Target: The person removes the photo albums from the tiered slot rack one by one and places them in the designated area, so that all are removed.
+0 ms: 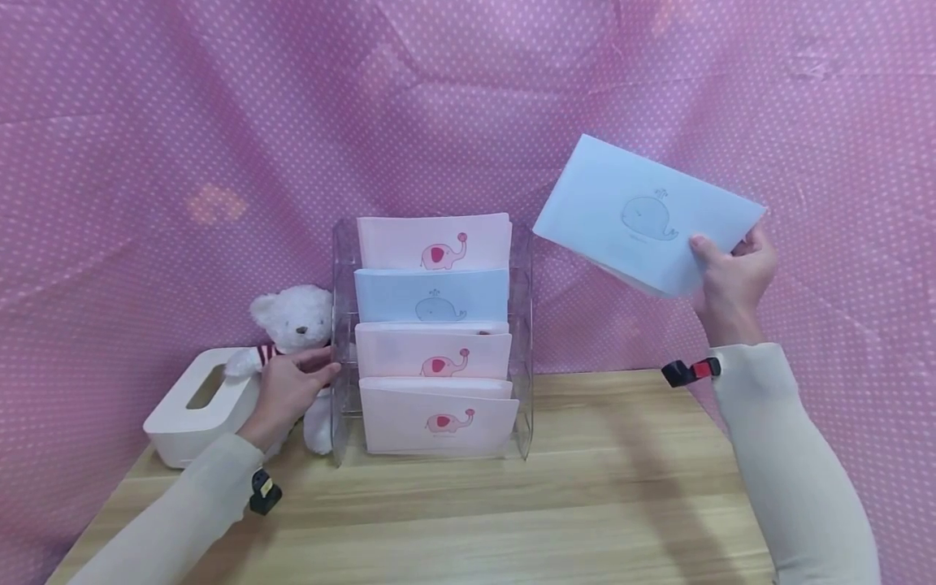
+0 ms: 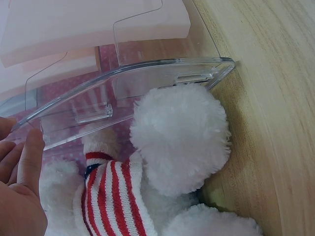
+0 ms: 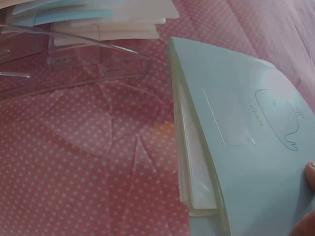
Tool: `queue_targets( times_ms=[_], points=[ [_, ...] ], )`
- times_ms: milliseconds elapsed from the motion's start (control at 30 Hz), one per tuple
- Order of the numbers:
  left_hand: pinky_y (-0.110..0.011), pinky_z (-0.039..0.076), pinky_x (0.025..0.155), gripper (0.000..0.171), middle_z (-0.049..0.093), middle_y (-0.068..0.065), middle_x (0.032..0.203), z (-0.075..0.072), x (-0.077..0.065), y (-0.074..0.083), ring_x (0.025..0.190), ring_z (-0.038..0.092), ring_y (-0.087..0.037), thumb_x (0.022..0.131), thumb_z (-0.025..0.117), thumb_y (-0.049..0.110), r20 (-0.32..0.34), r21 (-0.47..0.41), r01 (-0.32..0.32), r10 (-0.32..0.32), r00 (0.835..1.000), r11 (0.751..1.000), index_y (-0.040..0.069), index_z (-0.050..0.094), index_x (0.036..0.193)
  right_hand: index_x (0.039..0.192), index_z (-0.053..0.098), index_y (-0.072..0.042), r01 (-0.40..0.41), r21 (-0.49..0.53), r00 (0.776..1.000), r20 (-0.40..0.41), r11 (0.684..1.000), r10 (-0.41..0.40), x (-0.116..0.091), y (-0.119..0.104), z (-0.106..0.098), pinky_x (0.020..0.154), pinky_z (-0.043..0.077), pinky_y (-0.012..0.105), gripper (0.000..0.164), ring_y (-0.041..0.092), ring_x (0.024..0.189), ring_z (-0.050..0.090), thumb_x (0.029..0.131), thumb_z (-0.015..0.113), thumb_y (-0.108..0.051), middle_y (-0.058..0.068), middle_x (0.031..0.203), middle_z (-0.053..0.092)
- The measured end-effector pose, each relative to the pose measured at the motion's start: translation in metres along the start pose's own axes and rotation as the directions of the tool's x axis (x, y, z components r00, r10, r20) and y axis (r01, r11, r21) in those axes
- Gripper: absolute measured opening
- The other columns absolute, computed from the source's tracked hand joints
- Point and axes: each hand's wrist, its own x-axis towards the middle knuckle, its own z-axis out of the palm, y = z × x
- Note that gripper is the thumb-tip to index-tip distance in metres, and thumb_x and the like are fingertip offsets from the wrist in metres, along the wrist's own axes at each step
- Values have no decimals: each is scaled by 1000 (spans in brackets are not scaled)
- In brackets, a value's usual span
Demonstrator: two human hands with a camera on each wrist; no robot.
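My right hand (image 1: pixel 738 280) holds a light blue booklet (image 1: pixel 629 203) in the air, thumb on the cover near the whale drawing. It is tilted, and in the right wrist view pages (image 3: pixel 197 162) show at its slightly parted edge. At the left side of a clear plastic rack (image 1: pixel 522 341), my left hand (image 1: pixel 288 390) pinches the upright side panel (image 2: pixel 147 71) by its edge. Stacked up the rack's tiers are pink elephant booklets (image 1: pixel 398 418) and a blue whale booklet (image 1: pixel 387 296).
A white teddy bear (image 1: pixel 298 313) in a red-striped top sits against the rack's left side, behind my left hand. Beside it is a white tissue box (image 1: pixel 175 418). The wooden table (image 1: pixel 453 528) meets a pink dotted cloth (image 1: pixel 256 162) at the back.
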Motion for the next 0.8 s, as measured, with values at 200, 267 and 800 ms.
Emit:
queue_targets(
  times_ms=[200, 267, 800],
  points=[
    [-2, 46, 72, 38, 72, -19, 122, 1, 1, -2, 113, 69, -33, 94, 73, 20, -5, 5, -7, 7, 1000, 1000, 3, 70, 127, 138, 60, -23, 5, 16, 1000, -12, 1000, -5, -4, 9, -16, 121, 32, 58, 57, 21, 140, 53, 88, 75, 0, -1, 147, 59],
    [-2, 46, 72, 37, 72, -19, 122, 1, 1, -2, 112, 70, -33, 93, 74, 20, -11, 5, -11, 11, 1000, 1000, 3, 70, 126, 137, 61, -22, 1, 25, 1000, -25, 1000, -1, -6, 12, -20, 121, 33, 57, 57, 21, 140, 53, 87, 75, 1, 0, 146, 59],
    [-2, 48, 70, 36, 72, -19, 123, 5, 1, -3, 112, 70, -32, 93, 73, 17, -27, -12, -2, 1, 1000, 1000, 2, 70, 126, 135, 63, -20, -25, 33, 995, -94, 999, 28, -22, 38, -41, 119, 37, 56, 55, 21, 137, 56, 86, 76, 1, 1, 144, 62]
  ],
)
